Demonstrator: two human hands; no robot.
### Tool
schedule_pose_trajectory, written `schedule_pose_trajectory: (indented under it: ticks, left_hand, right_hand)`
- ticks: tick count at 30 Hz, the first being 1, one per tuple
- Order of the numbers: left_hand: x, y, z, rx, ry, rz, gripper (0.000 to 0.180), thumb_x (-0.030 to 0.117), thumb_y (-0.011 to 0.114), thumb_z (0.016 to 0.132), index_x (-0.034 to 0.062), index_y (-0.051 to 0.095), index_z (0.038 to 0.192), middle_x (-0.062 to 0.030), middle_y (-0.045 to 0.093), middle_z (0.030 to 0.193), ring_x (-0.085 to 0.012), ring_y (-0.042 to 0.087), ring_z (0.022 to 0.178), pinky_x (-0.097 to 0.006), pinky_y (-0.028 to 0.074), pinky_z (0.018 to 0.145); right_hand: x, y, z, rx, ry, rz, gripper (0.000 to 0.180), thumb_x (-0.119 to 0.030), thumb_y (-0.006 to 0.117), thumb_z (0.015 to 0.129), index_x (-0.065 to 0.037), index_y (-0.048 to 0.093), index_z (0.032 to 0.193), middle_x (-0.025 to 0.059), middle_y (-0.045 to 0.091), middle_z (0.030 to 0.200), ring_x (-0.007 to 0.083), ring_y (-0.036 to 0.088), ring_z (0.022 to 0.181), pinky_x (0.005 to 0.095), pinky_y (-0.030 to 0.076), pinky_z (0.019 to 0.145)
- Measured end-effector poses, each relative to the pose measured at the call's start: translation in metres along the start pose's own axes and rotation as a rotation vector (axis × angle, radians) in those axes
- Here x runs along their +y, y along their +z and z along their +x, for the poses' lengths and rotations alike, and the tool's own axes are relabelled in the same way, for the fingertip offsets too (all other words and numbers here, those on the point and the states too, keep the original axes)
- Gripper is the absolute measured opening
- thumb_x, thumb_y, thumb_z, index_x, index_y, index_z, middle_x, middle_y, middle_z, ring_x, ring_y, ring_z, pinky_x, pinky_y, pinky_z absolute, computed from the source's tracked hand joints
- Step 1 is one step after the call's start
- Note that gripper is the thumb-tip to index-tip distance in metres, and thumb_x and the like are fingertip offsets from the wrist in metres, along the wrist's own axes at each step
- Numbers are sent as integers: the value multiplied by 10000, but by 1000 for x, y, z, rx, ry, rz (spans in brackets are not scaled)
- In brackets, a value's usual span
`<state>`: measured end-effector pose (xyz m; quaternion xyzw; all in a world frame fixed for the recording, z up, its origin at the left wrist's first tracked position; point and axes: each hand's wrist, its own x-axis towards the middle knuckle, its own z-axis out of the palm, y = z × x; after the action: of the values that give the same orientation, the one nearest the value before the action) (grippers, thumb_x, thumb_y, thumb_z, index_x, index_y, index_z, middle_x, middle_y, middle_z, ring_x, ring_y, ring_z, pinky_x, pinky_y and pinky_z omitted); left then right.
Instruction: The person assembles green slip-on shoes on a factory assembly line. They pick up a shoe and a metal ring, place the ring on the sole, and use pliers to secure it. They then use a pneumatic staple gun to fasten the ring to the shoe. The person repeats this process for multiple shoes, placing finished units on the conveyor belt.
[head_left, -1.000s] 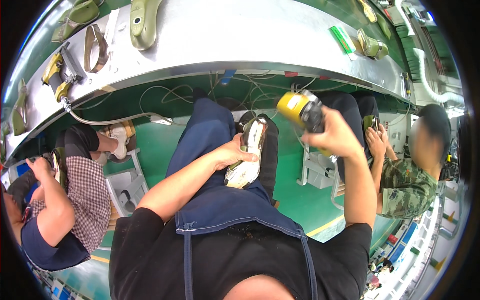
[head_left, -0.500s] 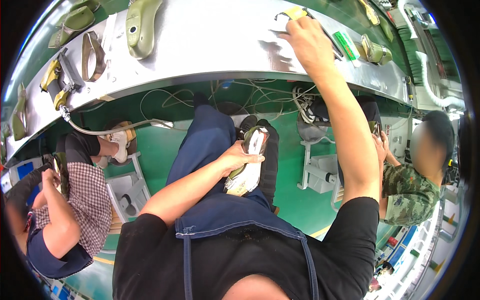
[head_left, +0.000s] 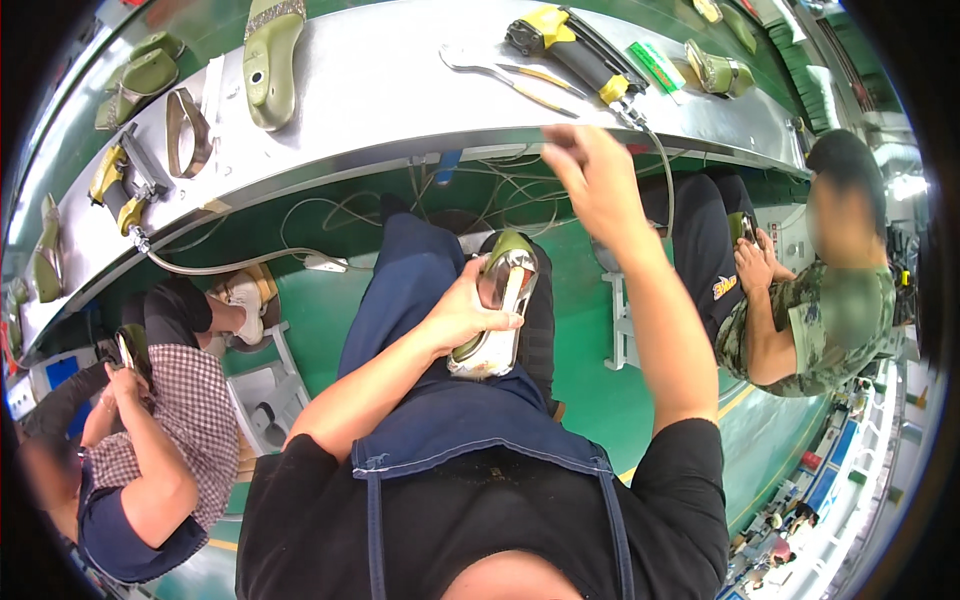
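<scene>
In my lap, an olive-green shoe last [head_left: 513,243] wrapped in a whitish, partly clear shoe upper [head_left: 490,355] rests on my thigh. My left hand [head_left: 465,312] is closed round its side, thumb across the top. My right hand [head_left: 595,180] hovers in front of the bench edge, holding nothing, its fingers apart and slightly blurred. Just beyond it on the metal bench lie pincers [head_left: 520,80] with yellow-and-black handles. Behind them is a yellow-and-black air stapler [head_left: 575,50] with a hose hanging off the edge.
The steel bench [head_left: 370,85] curves across the front. On it are a green last [head_left: 272,75], a brown strap loop [head_left: 187,135], a second air stapler [head_left: 122,185] and a green box [head_left: 656,65]. Co-workers sit at left [head_left: 185,430] and right [head_left: 800,310]. Hoses [head_left: 330,215] tangle below.
My right hand has come back from the stapler on the bench toward me. The pincers now lie where bare metal showed. My left hand keeps hold of the shoe last, which has tilted slightly.
</scene>
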<state>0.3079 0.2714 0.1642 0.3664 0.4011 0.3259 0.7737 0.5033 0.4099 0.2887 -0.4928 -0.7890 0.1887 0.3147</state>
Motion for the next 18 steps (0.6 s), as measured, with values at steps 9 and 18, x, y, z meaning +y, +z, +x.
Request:
schedule_pose_trajectory:
  ticks: [9,18]
  left_hand:
    - [43,-1,-21,103,653,662,1313,166,1038,572,95,219,1596,-159,497,1430,-288,575,1285,-430,487,1091]
    - [28,18,-41,-48,777,737,1321,188,1044,585,108,193,1592,-177,479,1421,-314,574,1268,-442,492,1067]
  right_hand:
    - [-57,8,-154,-153,265,1126,742,-403,813,934,13,538,1484,136,517,1521,248,561,1350,397,506,1080]
    - [-71,25,-174,-110,48,858,1320,-777,759,782,7,178,1671,231,248,1711,350,203,1608,474,202,1283]
